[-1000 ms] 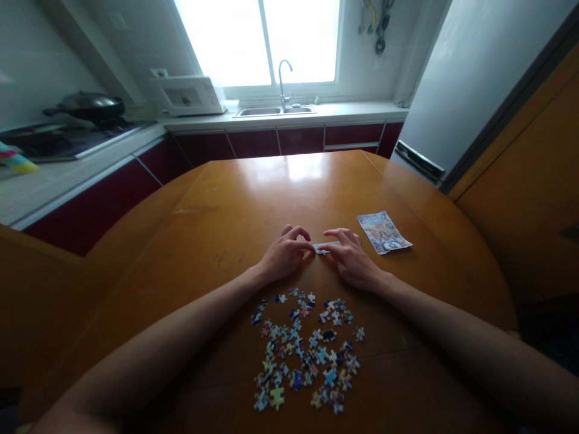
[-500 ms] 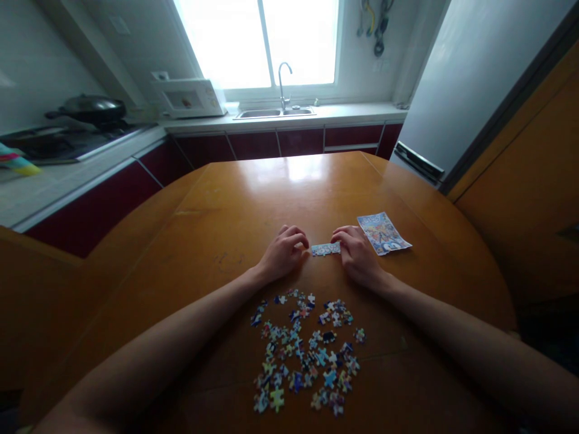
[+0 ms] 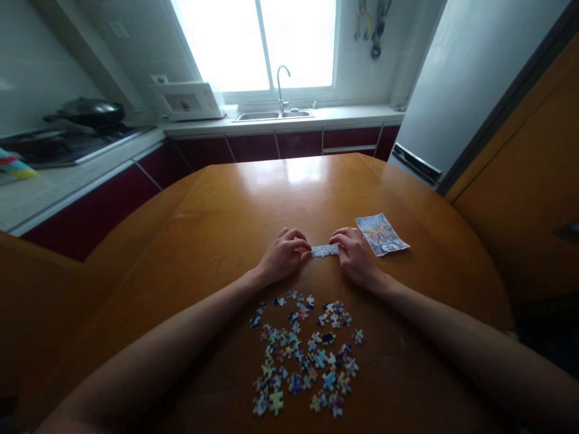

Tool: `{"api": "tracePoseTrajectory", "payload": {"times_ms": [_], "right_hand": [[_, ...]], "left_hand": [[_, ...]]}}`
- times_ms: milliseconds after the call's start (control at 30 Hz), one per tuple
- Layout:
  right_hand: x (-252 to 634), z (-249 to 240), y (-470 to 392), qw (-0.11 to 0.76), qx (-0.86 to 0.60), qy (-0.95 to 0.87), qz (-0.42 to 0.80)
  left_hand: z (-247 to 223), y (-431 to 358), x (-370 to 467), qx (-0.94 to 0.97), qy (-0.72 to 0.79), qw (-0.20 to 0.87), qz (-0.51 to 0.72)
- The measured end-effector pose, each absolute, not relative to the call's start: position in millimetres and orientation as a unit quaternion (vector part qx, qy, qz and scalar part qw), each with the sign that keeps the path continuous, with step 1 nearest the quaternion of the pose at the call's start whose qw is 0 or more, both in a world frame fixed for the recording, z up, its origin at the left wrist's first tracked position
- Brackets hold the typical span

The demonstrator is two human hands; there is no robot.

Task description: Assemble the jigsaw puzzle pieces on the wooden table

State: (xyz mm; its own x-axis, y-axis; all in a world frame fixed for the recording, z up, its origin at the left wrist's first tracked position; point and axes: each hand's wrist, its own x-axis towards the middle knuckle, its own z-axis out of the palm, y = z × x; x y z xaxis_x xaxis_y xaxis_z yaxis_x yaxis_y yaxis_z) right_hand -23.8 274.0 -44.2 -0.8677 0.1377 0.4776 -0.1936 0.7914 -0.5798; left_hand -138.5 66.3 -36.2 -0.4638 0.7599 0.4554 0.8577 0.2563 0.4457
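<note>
A short strip of joined jigsaw puzzle pieces [image 3: 324,251], pale blue and white, lies flat on the wooden table [image 3: 253,205]. My left hand [image 3: 286,253] rests at its left end, with curled thumb and fingers touching the edge. At the other end, my right hand [image 3: 355,255] has its bent fingers over the strip and covers part of it. Closer to me, many loose jigsaw pieces [image 3: 296,355] are scattered between my forearms. Just beyond my right hand lies a colourful printed picture sheet [image 3: 382,234].
Past the table's far edge runs a counter with a sink [image 3: 274,115], a tap [image 3: 281,90] and a white microwave [image 3: 189,100]. A lidded pan [image 3: 93,112] sits on the stove at left. The fridge [image 3: 470,78] stands at right.
My left fingertips have moved slightly right and now meet the strip's left end. My right hand stays at the other end. The view has shifted a little.
</note>
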Motion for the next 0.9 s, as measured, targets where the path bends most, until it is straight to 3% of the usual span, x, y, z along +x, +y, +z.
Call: {"api": "tracePoseTrajectory", "payload": {"times_ms": [900], "right_hand": [[-24.0, -44.7, 274.0, 0.239, 0.022, -0.916, 0.32]], "left_hand": [[-35.9, 65.0, -138.1, -0.541, -0.77, 0.066, -0.331]]}}
